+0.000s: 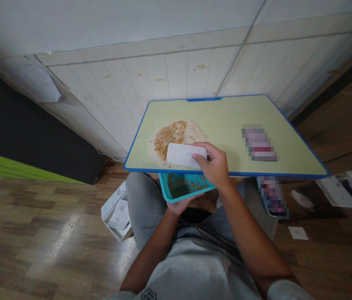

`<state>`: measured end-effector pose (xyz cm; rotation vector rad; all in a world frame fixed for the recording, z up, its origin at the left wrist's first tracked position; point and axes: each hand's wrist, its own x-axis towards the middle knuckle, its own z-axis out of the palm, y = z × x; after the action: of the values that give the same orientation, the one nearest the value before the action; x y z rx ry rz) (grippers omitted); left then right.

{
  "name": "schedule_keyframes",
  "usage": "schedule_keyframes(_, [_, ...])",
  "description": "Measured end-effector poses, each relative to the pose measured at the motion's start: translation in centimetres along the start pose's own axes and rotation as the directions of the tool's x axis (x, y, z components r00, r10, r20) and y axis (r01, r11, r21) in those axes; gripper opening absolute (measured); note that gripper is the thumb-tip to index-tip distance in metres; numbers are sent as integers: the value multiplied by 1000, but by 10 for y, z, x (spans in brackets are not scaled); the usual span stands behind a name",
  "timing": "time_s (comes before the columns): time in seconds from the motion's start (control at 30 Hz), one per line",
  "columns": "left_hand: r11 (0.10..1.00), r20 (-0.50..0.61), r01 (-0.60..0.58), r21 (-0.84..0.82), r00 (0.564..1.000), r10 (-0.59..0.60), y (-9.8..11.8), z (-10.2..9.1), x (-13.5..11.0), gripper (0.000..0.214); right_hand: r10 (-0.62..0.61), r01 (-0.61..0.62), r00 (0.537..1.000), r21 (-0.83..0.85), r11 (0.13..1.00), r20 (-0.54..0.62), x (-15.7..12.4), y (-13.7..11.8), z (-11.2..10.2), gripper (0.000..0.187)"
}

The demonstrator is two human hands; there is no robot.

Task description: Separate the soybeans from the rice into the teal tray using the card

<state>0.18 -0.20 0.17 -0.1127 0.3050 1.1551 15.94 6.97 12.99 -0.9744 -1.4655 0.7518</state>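
My right hand (pixel 213 162) grips a flat white scraper (pixel 183 155) by its right end, fingers behind it and thumb in front. The scraper stands over the front part of a pile of round yellow beans (pixel 167 139), mixed with pale rice-like grains (pixel 193 132). Under the table's front edge, my left hand (pixel 180 204) supports a turquoise tray (pixel 167 195) from below. Beans (pixel 180 185) lie in that tray. Most of my left fingers are hidden beneath it.
The small table (pixel 222 121) has a pale green top and blue rim, against a white panelled wall (pixel 178 79). A blurred-out flat object (pixel 258 143) lies on its right side. A white box (pixel 118 214) stands on the floor left of my leg; papers (pixel 298 233) lie at right.
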Motion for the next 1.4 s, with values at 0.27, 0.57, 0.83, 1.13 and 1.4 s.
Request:
schedule_keyframes(0.27, [1000,12,29,-7,1000,-29,2,2,-1,84,-8,7,997,-20,1000,-83,4,0,-2,25])
schedule_keyframes(0.57, [1000,33,13,10,999,-14,1,-5,1,83,-3,2,1000,57,998,13,0,-4,5,26])
schedule_keyframes(0.83, [1000,31,13,-11,999,-13,0,-7,2,82,-39,37,997,29,999,63,4,2,12,26])
schedule_keyframes(1.13, [1000,-24,20,-5,999,-20,0,-4,1,79,-31,31,1000,-3,1000,5,11,8,14,29])
schedule_keyframes(1.4, [1000,-15,5,-5,1000,-5,0,-3,0,81,-35,35,999,-30,999,-22,16,11,15,29])
